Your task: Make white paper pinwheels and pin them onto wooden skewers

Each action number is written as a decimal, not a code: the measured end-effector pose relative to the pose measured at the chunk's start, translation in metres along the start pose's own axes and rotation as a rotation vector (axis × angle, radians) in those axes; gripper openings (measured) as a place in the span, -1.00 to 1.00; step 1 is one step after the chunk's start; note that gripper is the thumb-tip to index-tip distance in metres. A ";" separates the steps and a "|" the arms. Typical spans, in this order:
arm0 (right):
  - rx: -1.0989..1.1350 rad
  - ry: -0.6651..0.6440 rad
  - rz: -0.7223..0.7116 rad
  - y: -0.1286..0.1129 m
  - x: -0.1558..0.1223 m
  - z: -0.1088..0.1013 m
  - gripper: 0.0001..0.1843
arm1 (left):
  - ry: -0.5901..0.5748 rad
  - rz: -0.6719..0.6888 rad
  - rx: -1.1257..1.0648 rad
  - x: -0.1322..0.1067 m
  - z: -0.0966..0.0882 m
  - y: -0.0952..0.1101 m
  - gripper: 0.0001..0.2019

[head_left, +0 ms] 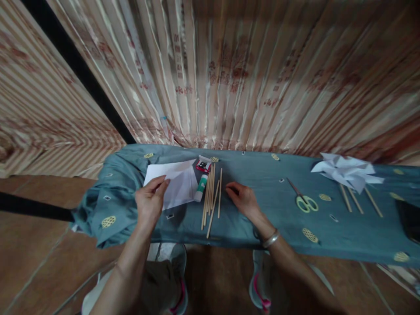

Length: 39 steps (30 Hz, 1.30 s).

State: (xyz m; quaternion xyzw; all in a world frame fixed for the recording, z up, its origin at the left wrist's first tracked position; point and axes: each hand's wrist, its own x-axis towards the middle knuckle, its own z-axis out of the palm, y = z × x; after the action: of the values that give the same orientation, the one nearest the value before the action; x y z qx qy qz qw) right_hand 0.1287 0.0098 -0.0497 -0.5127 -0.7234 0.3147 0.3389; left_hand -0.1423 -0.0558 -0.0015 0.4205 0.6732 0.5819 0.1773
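Observation:
My left hand (151, 199) is at the white paper sheets (180, 183) on the left, its thumb and index finger pinched on the edge of a sheet. My right hand (243, 199) hovers just right of the wooden sticks (210, 197), fingers curled together; whether anything small is in them I cannot make out. Between paper and sticks lies a glue stick (201, 187) with a green label. Behind it sits a small open red-and-white box (204, 164) with dark little pieces inside.
Scissors (305, 202) with yellow-green handles lie right of my right hand. Farther right are white paper pinwheels (348, 170) on sticks and a dark object (410, 221) at the frame's edge. A patterned teal cloth (262, 175) covers the narrow table; a pleated curtain (229, 78) hangs behind.

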 end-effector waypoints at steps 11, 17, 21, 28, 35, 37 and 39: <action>0.788 0.127 0.509 0.026 -0.013 -0.079 -0.37 | -0.700 0.895 -0.007 -0.108 0.099 0.028 -0.83; 0.385 -0.001 0.369 0.071 -0.028 -0.103 -0.50 | -0.866 0.798 0.272 -0.113 0.118 0.012 -0.69; 0.004 0.099 0.164 0.071 -0.040 -0.111 -0.63 | -0.851 0.739 0.422 -0.097 0.123 0.000 -0.75; 0.087 -0.285 -0.018 0.032 -0.060 -0.130 -0.43 | -0.807 0.643 0.321 -0.088 0.136 0.013 -0.73; 0.022 -0.122 0.124 0.042 -0.059 -0.108 -0.67 | -0.768 0.395 0.158 -0.093 0.142 0.013 -0.68; -0.015 -0.067 0.127 0.045 -0.056 -0.103 -0.64 | -0.748 0.387 0.172 -0.093 0.141 0.011 -0.59; -0.052 -0.019 0.152 0.047 -0.052 -0.099 -0.59 | -0.705 0.496 0.216 -0.094 0.138 0.011 -0.54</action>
State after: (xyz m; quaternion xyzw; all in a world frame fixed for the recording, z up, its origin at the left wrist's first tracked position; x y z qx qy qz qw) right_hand 0.2467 -0.0164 -0.0390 -0.5717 -0.6935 0.3254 0.2937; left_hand 0.0173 -0.0408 -0.0508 0.7582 0.5071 0.3545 0.2059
